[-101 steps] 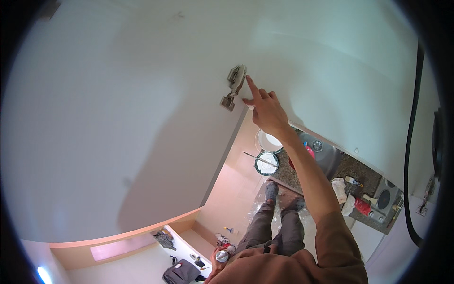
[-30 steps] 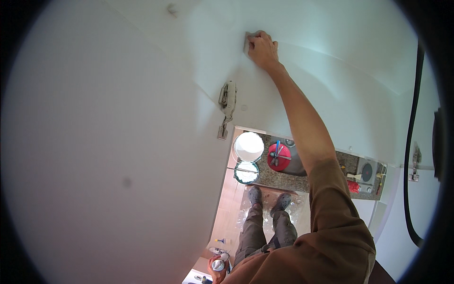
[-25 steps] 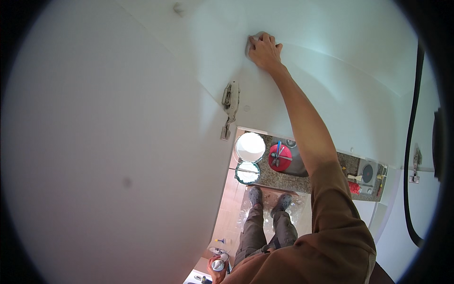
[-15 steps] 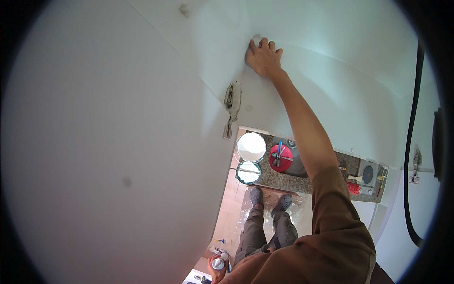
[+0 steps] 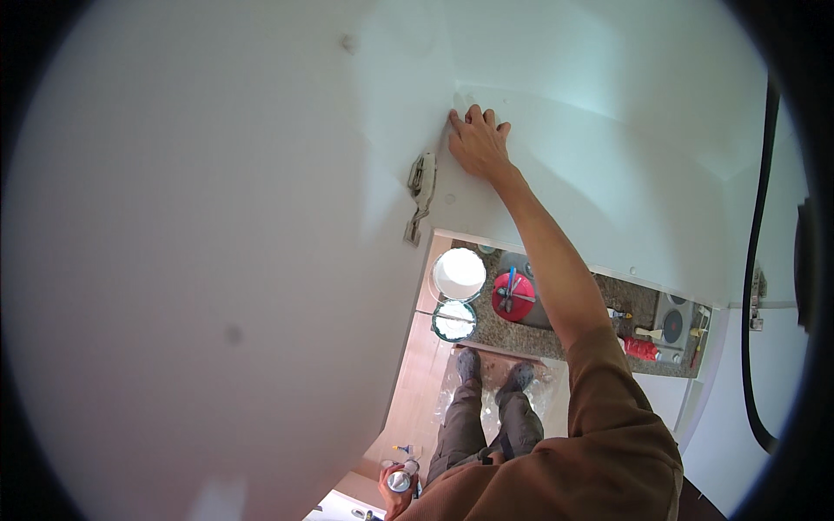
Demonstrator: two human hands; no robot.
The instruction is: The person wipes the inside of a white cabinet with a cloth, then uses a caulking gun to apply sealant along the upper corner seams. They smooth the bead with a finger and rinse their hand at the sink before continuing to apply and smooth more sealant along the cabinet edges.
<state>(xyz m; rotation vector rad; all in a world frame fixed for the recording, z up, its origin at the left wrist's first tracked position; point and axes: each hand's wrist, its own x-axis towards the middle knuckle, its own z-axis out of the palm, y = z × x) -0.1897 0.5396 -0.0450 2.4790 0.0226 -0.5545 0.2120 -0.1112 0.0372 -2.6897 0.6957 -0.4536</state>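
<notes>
My right hand (image 5: 478,145) is stretched up into a white cabinet, fingers bent and pressed against its panel (image 5: 556,208) close to the inner corner. A pale patch shows at the fingertips. Whatever they grip, if anything, I cannot make out. Beside the hand, a metal hinge (image 5: 420,195) joins the open white door (image 5: 217,217) to the cabinet. Low down at the left, my left hand (image 5: 393,497) is closed round a small can (image 5: 400,481) with a round greyish-white top.
Below runs a speckled counter (image 5: 512,337) with a white bucket (image 5: 459,273), a green-rimmed bucket (image 5: 454,320), a red plate (image 5: 513,297) with utensils, a red package (image 5: 641,349) and a hotplate (image 5: 672,326). A black cable (image 5: 751,260) hangs at the right. Plastic sheeting (image 5: 543,391) lies underfoot.
My right hand has slid down along the panel, away from the inner corner and nearer the hinge. My left hand still holds the can, and the view has shifted slightly.
</notes>
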